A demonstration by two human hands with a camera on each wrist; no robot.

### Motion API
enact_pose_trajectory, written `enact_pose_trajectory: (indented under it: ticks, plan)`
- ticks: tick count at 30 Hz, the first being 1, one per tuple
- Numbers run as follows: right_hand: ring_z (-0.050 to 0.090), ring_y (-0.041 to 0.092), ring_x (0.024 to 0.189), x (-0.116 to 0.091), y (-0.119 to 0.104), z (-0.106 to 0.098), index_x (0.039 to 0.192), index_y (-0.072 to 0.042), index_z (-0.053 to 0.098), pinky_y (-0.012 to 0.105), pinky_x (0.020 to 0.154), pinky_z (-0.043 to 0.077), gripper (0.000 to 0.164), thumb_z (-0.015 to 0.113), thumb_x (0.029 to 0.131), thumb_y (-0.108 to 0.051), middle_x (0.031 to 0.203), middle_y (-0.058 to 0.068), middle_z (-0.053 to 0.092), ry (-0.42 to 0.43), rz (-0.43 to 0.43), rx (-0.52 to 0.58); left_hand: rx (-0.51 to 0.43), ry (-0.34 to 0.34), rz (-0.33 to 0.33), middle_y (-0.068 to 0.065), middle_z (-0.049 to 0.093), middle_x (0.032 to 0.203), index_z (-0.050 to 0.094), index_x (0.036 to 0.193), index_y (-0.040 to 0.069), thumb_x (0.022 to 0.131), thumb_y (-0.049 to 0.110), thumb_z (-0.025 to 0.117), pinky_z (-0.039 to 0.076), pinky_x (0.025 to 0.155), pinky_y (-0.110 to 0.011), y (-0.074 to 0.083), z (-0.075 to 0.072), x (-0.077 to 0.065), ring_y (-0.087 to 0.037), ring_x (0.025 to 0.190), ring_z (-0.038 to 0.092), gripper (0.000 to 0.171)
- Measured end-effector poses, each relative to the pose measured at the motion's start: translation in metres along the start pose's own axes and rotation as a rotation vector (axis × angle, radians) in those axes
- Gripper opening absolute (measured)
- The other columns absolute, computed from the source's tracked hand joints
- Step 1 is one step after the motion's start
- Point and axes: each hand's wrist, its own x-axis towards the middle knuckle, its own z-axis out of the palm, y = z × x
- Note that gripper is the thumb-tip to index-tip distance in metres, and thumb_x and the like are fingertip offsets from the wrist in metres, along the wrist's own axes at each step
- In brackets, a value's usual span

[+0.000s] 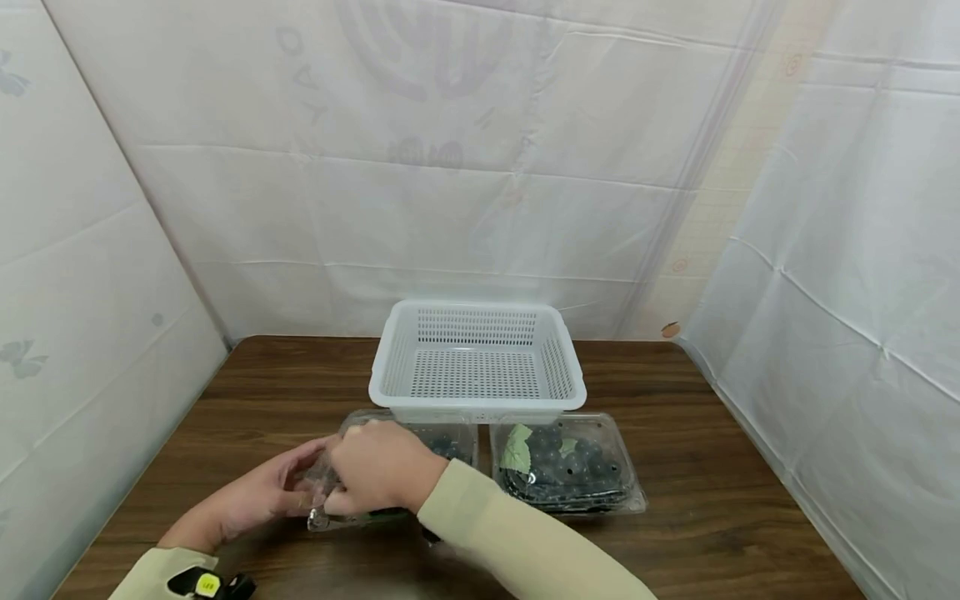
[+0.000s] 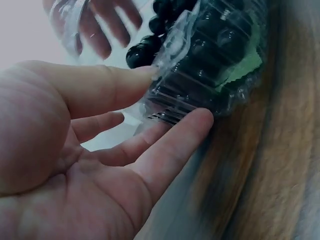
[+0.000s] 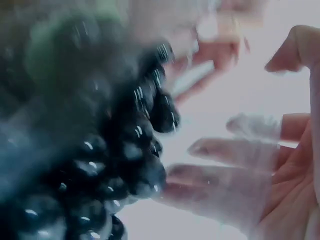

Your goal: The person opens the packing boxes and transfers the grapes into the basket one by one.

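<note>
A clear plastic clamshell of dark grapes (image 1: 438,446) lies on the brown table just in front of a white perforated basket (image 1: 477,367). My left hand (image 1: 307,487) pinches the clamshell's near left corner (image 2: 170,107), thumb above and fingers (image 2: 197,120) beneath. My right hand (image 1: 352,475) curls over the same end and grips the clear lid; its fingers (image 3: 225,150) show through the plastic beside the grapes (image 3: 115,165). A second, closed clamshell of grapes (image 1: 566,467) with a green leaf lies to the right.
White sheets hang around the table (image 1: 712,500) on the left, back and right. The basket is empty and touches the back edges of both clamshells.
</note>
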Motion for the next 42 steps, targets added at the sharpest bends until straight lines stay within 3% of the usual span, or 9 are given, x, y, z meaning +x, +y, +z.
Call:
enact_pose_trajectory:
  ticks: [3, 6, 12, 15, 19, 22, 26, 33, 42]
  plan:
    - [0.043, 0.002, 0.054, -0.002, 0.004, -0.001, 0.068, -0.029, 0.048, 0.019, 0.049, 0.038, 0.035, 0.072, 0.084, -0.047, 0.059, -0.015, 0.045, -0.003, 0.002, 0.044, 0.013, 0.008, -0.018, -0.043, 0.016, 0.158, 0.005, 0.161, -0.007, 0.097, 0.008, 0.068, 0.059, 0.092, -0.031, 0.002, 0.003, 0.003, -0.015, 0.125, 0.057, 0.092]
    - [0.045, 0.001, 0.056, -0.005, 0.003, 0.002, 0.074, -0.029, 0.051, 0.018, 0.048, 0.041, 0.030, 0.073, 0.084, -0.047, 0.064, -0.016, 0.047, 0.007, -0.019, 0.055, 0.023, 0.037, -0.038, -0.042, 0.021, 0.157, 0.008, 0.160, -0.008, 0.097, 0.008, 0.068, 0.059, 0.090, -0.031, 0.004, 0.006, 0.003, -0.016, 0.125, 0.056, 0.089]
    - [0.048, 0.002, 0.059, -0.013, -0.002, 0.009, 0.095, -0.029, 0.062, 0.020, 0.052, 0.047, 0.029, 0.071, 0.083, -0.054, 0.073, -0.013, 0.057, 0.093, -0.028, -0.088, 0.009, 0.090, -0.044, -0.043, 0.031, 0.149, 0.009, 0.158, -0.012, 0.101, 0.009, 0.061, 0.062, 0.088, -0.037, 0.008, 0.011, 0.000, -0.024, 0.121, 0.060, 0.081]
    - [0.055, 0.007, 0.068, -0.021, -0.002, 0.011, 0.116, -0.028, 0.067, 0.020, 0.061, 0.052, 0.041, 0.069, 0.086, -0.056, 0.090, -0.009, 0.065, 0.096, -0.031, -0.123, 0.012, 0.118, -0.059, -0.042, 0.034, 0.148, 0.011, 0.158, -0.011, 0.101, 0.008, 0.059, 0.062, 0.088, -0.040, 0.009, 0.013, 0.000, -0.025, 0.119, 0.062, 0.077]
    - [0.066, 0.015, 0.101, -0.034, 0.004, 0.015, 0.137, -0.026, 0.061, 0.024, 0.087, 0.059, 0.058, 0.069, 0.089, -0.058, 0.123, -0.002, 0.066, 0.093, -0.027, -0.087, 0.004, 0.131, -0.066, -0.043, 0.033, 0.149, 0.012, 0.159, -0.010, 0.102, 0.009, 0.057, 0.063, 0.086, -0.042, 0.009, 0.013, -0.001, -0.026, 0.118, 0.063, 0.075]
    - [0.064, 0.021, 0.121, -0.044, 0.008, 0.021, 0.140, -0.026, 0.059, 0.028, 0.102, 0.056, 0.061, 0.070, 0.089, -0.058, 0.134, 0.000, 0.062, 0.146, -0.031, -0.077, -0.014, 0.125, -0.062, -0.043, 0.033, 0.148, 0.011, 0.159, -0.010, 0.104, 0.013, 0.058, 0.063, 0.087, -0.043, 0.009, 0.013, -0.001, -0.027, 0.118, 0.064, 0.076]
    - [0.064, 0.029, 0.125, -0.058, 0.014, 0.027, 0.142, -0.025, 0.057, 0.034, 0.107, 0.054, 0.063, 0.069, 0.090, -0.058, 0.137, 0.005, 0.062, 0.199, -0.019, -0.070, -0.029, 0.124, -0.059, -0.042, 0.037, 0.146, 0.011, 0.158, -0.010, 0.103, 0.015, 0.061, 0.063, 0.087, -0.043, 0.010, 0.013, 0.000, -0.028, 0.115, 0.066, 0.078]
    - [0.061, 0.036, 0.129, -0.079, 0.025, 0.025, 0.145, -0.025, 0.055, 0.043, 0.109, 0.053, 0.065, 0.068, 0.091, -0.059, 0.143, 0.010, 0.060, 0.156, 0.016, -0.022, -0.030, 0.134, -0.059, -0.040, 0.039, 0.144, 0.014, 0.158, -0.010, 0.102, 0.014, 0.063, 0.063, 0.087, -0.044, 0.010, 0.013, 0.000, -0.028, 0.112, 0.068, 0.078]
    - [0.061, 0.031, 0.126, -0.102, 0.042, 0.020, 0.141, -0.027, 0.059, 0.038, 0.102, 0.056, 0.066, 0.071, 0.087, -0.063, 0.139, 0.007, 0.061, 0.097, 0.058, 0.015, -0.020, 0.138, -0.072, -0.040, 0.039, 0.145, 0.015, 0.158, -0.009, 0.102, 0.014, 0.063, 0.063, 0.085, -0.043, 0.010, 0.013, 0.000, -0.027, 0.112, 0.067, 0.077]
